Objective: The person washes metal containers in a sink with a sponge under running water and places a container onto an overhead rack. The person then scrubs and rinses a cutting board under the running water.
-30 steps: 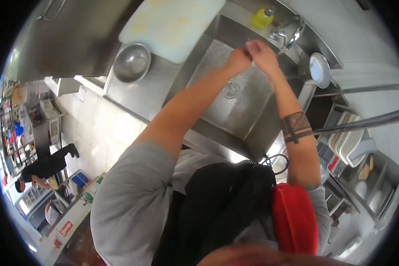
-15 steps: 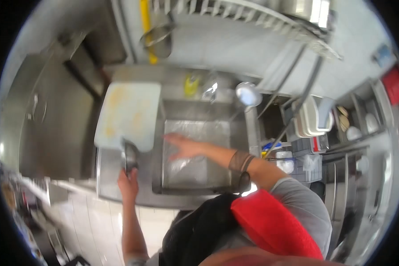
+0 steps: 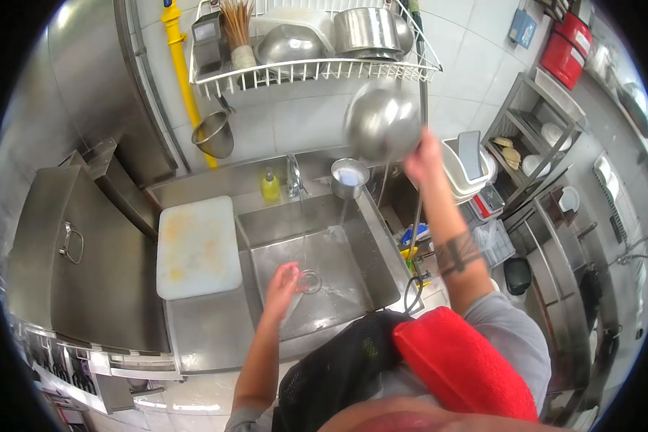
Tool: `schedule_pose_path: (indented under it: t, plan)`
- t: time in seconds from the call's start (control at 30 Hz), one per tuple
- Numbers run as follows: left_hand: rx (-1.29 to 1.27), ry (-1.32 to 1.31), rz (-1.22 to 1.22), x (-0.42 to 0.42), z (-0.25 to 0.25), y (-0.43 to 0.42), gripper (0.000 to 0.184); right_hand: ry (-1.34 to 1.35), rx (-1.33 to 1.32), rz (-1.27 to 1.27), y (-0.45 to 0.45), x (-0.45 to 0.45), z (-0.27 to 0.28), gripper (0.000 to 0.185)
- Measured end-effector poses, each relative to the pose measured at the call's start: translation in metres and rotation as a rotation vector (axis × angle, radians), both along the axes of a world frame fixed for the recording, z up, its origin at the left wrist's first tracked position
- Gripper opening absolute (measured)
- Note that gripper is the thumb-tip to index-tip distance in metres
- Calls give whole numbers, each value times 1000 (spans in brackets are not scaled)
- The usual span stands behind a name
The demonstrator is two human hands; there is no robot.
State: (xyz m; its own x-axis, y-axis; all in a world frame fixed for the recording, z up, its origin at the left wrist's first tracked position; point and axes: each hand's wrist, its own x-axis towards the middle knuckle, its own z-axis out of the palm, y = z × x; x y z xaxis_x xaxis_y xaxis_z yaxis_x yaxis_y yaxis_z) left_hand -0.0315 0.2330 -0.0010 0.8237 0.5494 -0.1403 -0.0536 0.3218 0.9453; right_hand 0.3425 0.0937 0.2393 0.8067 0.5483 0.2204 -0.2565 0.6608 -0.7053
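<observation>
My right hand (image 3: 426, 162) grips steel bowl (image 3: 383, 122) at one o'clock: aloft, not yet set down. Left hand (image 3: 284, 283), seven o'clock, loosely open, empty above sink (image 3: 342, 284).

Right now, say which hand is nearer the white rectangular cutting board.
Left. The left hand is over the rectangular steel sink beside the board; the right hand, farther, holds a round steel bowl.
</observation>
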Motion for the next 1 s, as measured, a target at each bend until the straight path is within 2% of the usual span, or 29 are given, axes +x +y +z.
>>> schedule_pose_path:
  t: [0.03,0.07,0.1,0.13,0.17,0.23,0.3,0.37,0.43,0.47,0.5,0.53,0.57,0.6,0.63,0.67,0.7,0.73,0.77,0.8,0.83,0.9,0.93,1.0]
  plan:
    - [-16,65,-23,-5,-7,-3,38,-163,95,-85,2,34,28,36]
    - [-14,68,-26,-9,-11,-8,38,-39,110,-296,8,44,73,35]
    - [-39,114,-25,-14,-14,-16,37,-108,294,-232,13,86,97,32]
    - [-66,161,-20,-20,-17,-22,36,-4,373,-338,23,114,128,34]
    - [-70,164,-13,-25,-23,-27,36,34,336,-461,36,106,167,36]
    - [-112,195,-36,-35,-36,-35,36,149,274,-495,61,83,223,40]
    - [-127,218,-1,-48,-49,-43,35,152,204,-458,82,113,245,38]
    - [-159,245,46,-56,-62,-41,35,44,79,-382,96,162,251,39]
    - [-197,314,113,-75,-87,-44,33,-180,-109,-256,111,234,256,41]
    - [-267,210,150,-85,-95,-47,32,-386,-244,-166,120,287,253,42]
    - [-344,112,209,-96,-103,-47,33,-659,-386,-90,133,351,235,44]
    - [-343,25,221,-101,-118,-41,36,-357,-280,-195,116,218,222,43]
    - [-478,-9,315,-98,-101,-32,38,-715,-675,-486,103,202,187,38]
    - [-528,-62,446,-91,-99,-21,39,-772,-573,-641,100,177,161,30]
    - [-544,-154,460,-85,-133,4,53,-763,-341,-741,97,142,121,23]
    - [-645,-222,533,-76,-130,25,68,-747,-152,-791,95,114,84,17]
    - [-826,-249,647,-61,-119,52,72,-737,-72,-755,95,93,43,12]
    - [-1006,-275,751,-48,-110,75,77,-429,-7,-699,97,26,20,12]
    - [-1115,-351,738,-38,-110,96,77,-513,-146,-578,90,37,-37,9]
    - [-1217,-429,721,-28,-112,109,78,-388,-346,-465,88,21,-86,11]
    - [-1217,-418,724,-15,-113,118,78,-356,-462,-299,89,4,-141,10]
    - [-1283,-589,999,11,-113,128,78,-171,-662,237,78,-19,-227,15]
    - [-1281,-582,1005,17,-118,129,78,-175,-784,138,80,-61,-241,17]
    - [-1115,-450,929,21,-130,127,67,-258,-947,319,76,-96,-265,17]
